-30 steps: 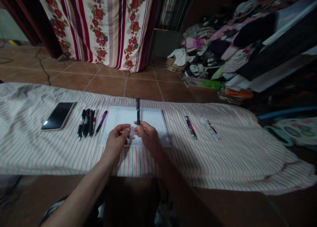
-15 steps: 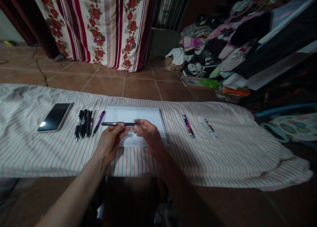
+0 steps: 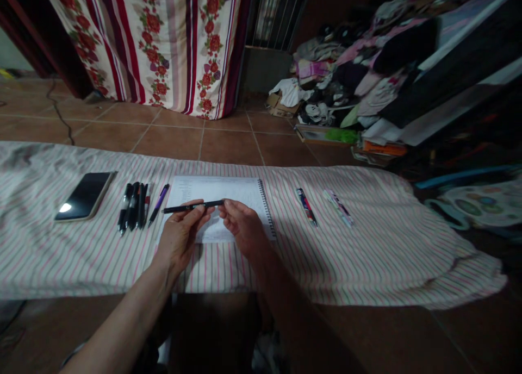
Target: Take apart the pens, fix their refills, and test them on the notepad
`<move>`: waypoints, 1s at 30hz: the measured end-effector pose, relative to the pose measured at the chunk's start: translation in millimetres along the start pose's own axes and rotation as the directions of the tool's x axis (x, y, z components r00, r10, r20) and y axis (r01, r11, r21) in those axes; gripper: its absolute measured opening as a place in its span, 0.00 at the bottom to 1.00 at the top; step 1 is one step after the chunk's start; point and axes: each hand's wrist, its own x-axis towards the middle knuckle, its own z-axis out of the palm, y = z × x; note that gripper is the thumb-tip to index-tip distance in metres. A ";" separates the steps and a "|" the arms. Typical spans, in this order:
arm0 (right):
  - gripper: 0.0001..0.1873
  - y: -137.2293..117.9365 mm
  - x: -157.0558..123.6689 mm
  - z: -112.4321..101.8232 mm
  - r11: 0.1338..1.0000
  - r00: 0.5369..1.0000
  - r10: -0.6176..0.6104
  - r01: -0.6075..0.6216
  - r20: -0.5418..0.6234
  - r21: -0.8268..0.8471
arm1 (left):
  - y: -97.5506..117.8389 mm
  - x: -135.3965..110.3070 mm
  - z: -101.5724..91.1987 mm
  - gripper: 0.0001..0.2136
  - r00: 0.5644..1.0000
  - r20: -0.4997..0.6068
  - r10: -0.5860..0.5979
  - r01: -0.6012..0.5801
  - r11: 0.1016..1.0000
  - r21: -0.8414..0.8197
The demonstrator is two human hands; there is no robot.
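A black pen lies level across my two hands, above a spiral notebook with a written page. My left hand pinches the pen near its middle between thumb and fingers. At the pen's right end, the fingertips of my right hand are closed on it. Left of the notebook lies a purple pen, and beside that a row of several dark pens. To the right rest a dark pen with red and blue markings and a pale patterned pen.
A phone lies at the left on the striped cloth. Beyond the tiled floor hangs a flowered curtain. Clothes are heaped at the back right, and a blue-edged chair stands at the far right.
The pen has tilted slightly, its right end now higher, and looks turned about its length. My right fingers have closed more tightly around its end. The whole view has shifted a little.
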 end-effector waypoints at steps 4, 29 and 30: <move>0.11 -1.4 1.1 -0.6 1.000 0.999 -0.010 0.010 -0.049 -0.004 | -4.8 -2.5 1.2 0.08 0.999 -0.003 0.045 -0.045 0.997 0.065; 0.15 0.5 7.0 -6.1 0.988 0.967 -0.151 0.142 -0.208 -0.058 | -13.5 -19.4 -2.9 0.16 0.959 0.269 0.089 -0.247 0.727 0.641; 0.15 0.4 7.2 -7.1 0.983 0.963 -0.175 0.160 -0.206 -0.087 | -12.0 -21.7 -5.0 0.15 0.894 0.381 0.237 -0.445 0.571 0.690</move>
